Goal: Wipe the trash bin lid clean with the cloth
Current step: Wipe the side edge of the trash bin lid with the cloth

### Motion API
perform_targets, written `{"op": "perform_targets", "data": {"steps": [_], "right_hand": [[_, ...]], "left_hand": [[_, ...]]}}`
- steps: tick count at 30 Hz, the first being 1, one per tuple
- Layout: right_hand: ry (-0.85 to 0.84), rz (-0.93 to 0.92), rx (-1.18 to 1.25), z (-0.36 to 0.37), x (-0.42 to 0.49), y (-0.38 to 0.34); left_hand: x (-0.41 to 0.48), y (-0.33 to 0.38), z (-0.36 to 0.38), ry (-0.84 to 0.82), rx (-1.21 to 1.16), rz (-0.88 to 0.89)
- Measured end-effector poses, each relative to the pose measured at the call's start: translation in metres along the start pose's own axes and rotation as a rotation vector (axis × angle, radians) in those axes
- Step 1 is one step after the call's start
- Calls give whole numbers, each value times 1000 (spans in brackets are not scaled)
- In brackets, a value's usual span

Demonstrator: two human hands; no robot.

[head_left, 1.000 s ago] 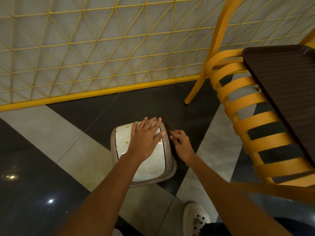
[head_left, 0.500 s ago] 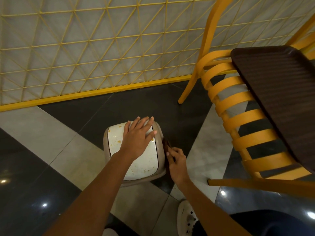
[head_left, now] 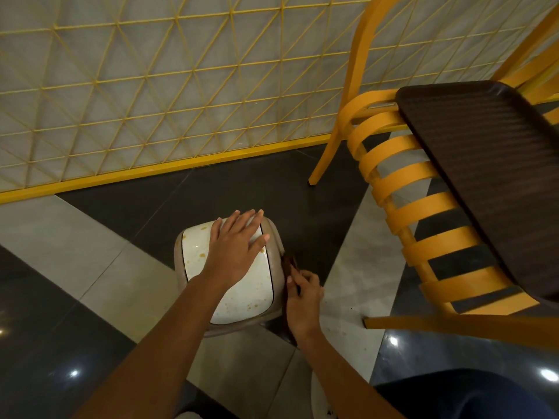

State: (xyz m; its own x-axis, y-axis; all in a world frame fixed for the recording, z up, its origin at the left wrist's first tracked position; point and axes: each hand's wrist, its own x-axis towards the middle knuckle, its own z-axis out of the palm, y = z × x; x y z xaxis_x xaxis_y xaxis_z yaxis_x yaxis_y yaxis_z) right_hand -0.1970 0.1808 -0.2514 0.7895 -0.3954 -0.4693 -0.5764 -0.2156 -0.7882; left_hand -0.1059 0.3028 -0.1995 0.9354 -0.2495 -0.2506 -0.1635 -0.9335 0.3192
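A small trash bin stands on the floor, its white lid [head_left: 242, 294] speckled with brown stains inside a beige rim [head_left: 276, 237]. My left hand [head_left: 234, 247] lies flat on the lid's far half, fingers spread. My right hand [head_left: 302, 300] presses a dark brown cloth [head_left: 289, 263] against the bin's right rim; most of the cloth is hidden under the fingers.
A yellow slatted chair [head_left: 402, 179] stands close on the right with a dark brown tray [head_left: 490, 164] on it. A yellow lattice partition [head_left: 151, 86] runs behind the bin. My white shoe [head_left: 322, 400] is near the bin's front.
My right hand has slid the cloth along the bin's right rim toward me. My left hand stays flat on the lid. The view has shifted slightly.
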Motion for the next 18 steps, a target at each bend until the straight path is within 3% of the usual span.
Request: {"op": "perform_targets", "data": {"steps": [5,10,18], "right_hand": [[12,32,100,2,3,-15],[-137,-24,81,1,39,-52],[-182,-12,-7,-4,39,-31]], "left_hand": [[0,0,2,9,1,12],[-1,0,1,8,-4,1],[0,-1,2,2,17,5]]}}
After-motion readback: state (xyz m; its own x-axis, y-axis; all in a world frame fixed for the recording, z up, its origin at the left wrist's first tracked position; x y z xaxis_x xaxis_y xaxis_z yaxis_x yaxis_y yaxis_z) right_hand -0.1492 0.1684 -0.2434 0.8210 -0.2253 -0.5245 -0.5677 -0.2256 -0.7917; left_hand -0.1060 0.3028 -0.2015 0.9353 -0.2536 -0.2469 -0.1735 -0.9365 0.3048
